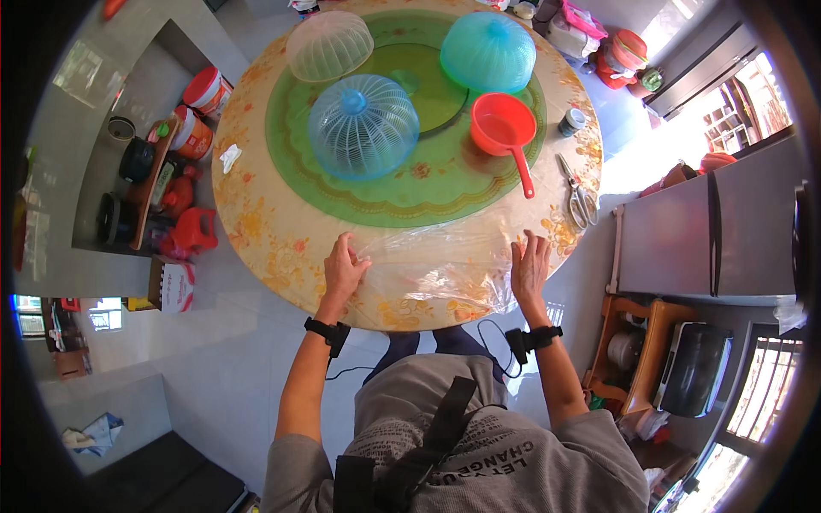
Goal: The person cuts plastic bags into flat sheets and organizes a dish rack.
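A clear plastic sheet or bag (pixel 436 266) lies spread on the round table (pixel 256 256) with a flowered cover. My left hand (pixel 345 269) is at its left edge, thumb and fingers curled towards each other; whether they pinch the film is hard to tell. At the right edge, my right hand (pixel 531 266) rests with fingers spread, touching or beside the crumpled film. Scissors (pixel 578 195) with metal blades lie beyond my right hand. A red plastic dipper (pixel 503 128) stands on the green mat (pixel 359 208), its handle pointing towards me.
Blue (pixel 364 128), pale (pixel 329 48) and turquoise (pixel 489 54) mesh food covers stand on the table. A small jar (pixel 572 122) is near its right edge, a crumpled white tissue (pixel 229 158) near its left. A grey refrigerator (pixel 667 237) stands at right; buckets (pixel 192 134) are at left.
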Demonstrator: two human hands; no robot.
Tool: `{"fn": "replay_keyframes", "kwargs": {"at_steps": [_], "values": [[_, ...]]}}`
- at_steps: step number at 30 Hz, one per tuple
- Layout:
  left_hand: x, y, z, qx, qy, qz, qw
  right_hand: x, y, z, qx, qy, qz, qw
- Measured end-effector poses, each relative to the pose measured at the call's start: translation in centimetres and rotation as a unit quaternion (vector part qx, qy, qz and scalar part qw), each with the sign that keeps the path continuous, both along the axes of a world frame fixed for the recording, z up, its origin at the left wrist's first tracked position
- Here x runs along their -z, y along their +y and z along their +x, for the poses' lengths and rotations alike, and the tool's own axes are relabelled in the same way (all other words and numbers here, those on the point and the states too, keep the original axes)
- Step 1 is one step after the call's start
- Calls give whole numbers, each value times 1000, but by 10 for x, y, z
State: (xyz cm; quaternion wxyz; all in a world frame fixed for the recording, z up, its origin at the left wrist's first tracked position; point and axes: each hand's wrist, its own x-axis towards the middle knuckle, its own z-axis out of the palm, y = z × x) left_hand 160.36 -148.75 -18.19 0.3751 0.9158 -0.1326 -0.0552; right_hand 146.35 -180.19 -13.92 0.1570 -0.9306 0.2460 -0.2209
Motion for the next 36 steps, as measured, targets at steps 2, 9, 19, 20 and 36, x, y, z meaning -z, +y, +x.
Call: {"fn": "replay_keyframes", "kwargs": {"at_steps": [2, 9, 19, 20, 36], "values": [[-2, 1, 2, -19, 15, -11, 1000, -3, 15, -7, -66, 15, 36, 997], [-71, -27, 13, -57, -120, 56, 990, 17, 66, -27, -237, 120, 84, 961], [-12, 24, 39, -144, -79, 162, 973, 20, 78, -36, -248, 183, 49, 950], [-16, 22, 39, -141, -77, 161, 974, 17, 81, -36, -238, 190, 48, 951], [-7, 14, -45, 277, 3, 168, 946, 17, 89, -71, -150, 238, 78, 956]]}}
